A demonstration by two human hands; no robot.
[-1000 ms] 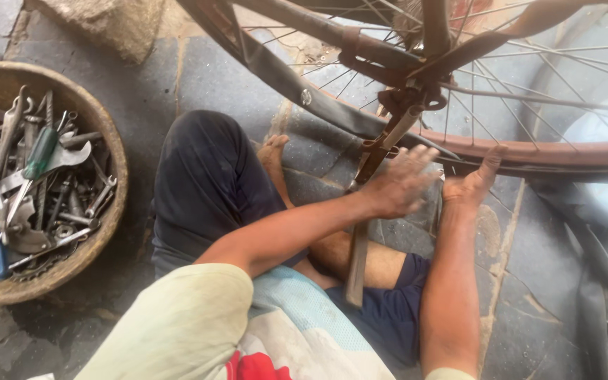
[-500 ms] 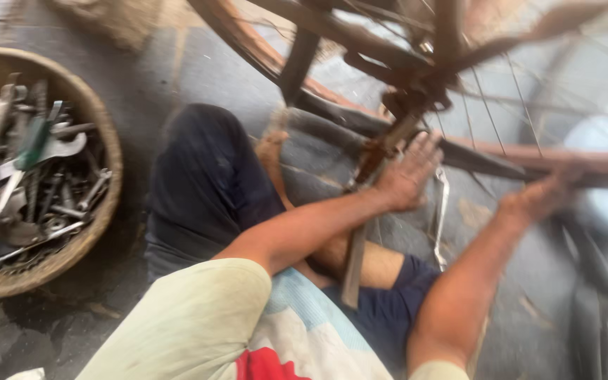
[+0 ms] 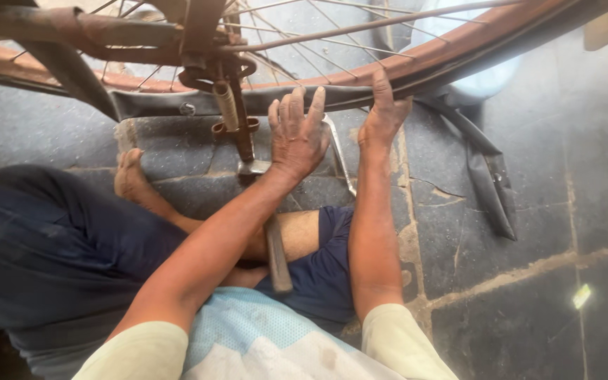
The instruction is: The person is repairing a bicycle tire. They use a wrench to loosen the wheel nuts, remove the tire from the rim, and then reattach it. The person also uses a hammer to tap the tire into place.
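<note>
Head view: left hand (image 3: 297, 134) spread flat, fingers open, pressed against the black tyre (image 3: 156, 104) just under the rusty wheel rim (image 3: 459, 53), clasping nothing. Right hand (image 3: 383, 112) just beside it, fingers hooked up over the tyre edge at the rim, gripping it. Loose black inner tube (image 3: 490, 176) trailing on the stone floor (image 3: 571, 295) right of the right hand. Hammer (image 3: 274, 246) lying under the left forearm, across a bare leg. Thin metal lever (image 3: 339, 155) between both wrists.

Hammer (image 3: 276, 246) lies below wheel rim (image 3: 459, 53).
</note>
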